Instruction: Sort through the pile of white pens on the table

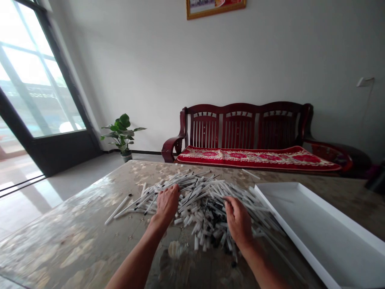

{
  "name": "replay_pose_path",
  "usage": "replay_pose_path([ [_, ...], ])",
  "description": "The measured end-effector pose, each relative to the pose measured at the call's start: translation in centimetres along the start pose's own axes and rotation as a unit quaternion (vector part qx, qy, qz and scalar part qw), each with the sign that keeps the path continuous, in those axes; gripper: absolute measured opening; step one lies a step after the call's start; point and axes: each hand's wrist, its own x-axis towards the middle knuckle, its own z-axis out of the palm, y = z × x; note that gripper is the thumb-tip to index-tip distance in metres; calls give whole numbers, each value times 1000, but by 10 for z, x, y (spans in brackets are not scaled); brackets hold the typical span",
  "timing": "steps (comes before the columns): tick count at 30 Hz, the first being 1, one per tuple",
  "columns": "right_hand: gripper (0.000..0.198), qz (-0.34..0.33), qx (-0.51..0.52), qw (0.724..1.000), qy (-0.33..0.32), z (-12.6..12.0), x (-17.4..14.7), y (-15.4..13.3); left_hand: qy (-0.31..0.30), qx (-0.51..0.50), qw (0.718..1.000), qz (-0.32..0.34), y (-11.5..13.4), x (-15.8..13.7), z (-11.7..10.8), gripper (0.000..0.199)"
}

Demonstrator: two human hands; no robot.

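A heap of long, thin whitish tubes (192, 190), some with black ends, lies on the table; they look like pen barrels. Nearer to me sit many short translucent pieces (200, 224) like pen caps, mixed with small black pieces (218, 222). My left hand (168, 200) is over the left part of the long tubes, its fingers curled down and pressed together; whatever they hold is hidden. At the right side of the heap, my right hand (239, 218) has thumb and forefinger pinched together beside the short pieces, and I cannot make out what is between them.
A shallow white tray (319, 224) stands on the table to the right, touching or close to the tubes. The table (75, 241) has a patterned, shiny cover. Beyond it are a dark red wooden bench (240, 126) and a potted plant (122, 132).
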Motion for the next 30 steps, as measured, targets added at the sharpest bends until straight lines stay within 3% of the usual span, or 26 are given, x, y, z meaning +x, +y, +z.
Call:
replay_pose_path([
  [7,39,60,-19,998,-30,-8,3,-4,110,-122,980,116,54,-28,31,9],
  [14,47,111,-54,989,-83,-19,13,-9,187,-152,937,253,64,-39,47,10],
  [19,47,99,-17,989,-106,-21,14,-7,183,-170,927,280,61,-38,49,16],
  [25,46,108,52,983,-139,-26,18,-7,152,-171,935,272,62,-39,46,23],
  [30,31,95,113,976,-158,-31,24,-7,104,-209,938,257,62,-39,46,27],
])
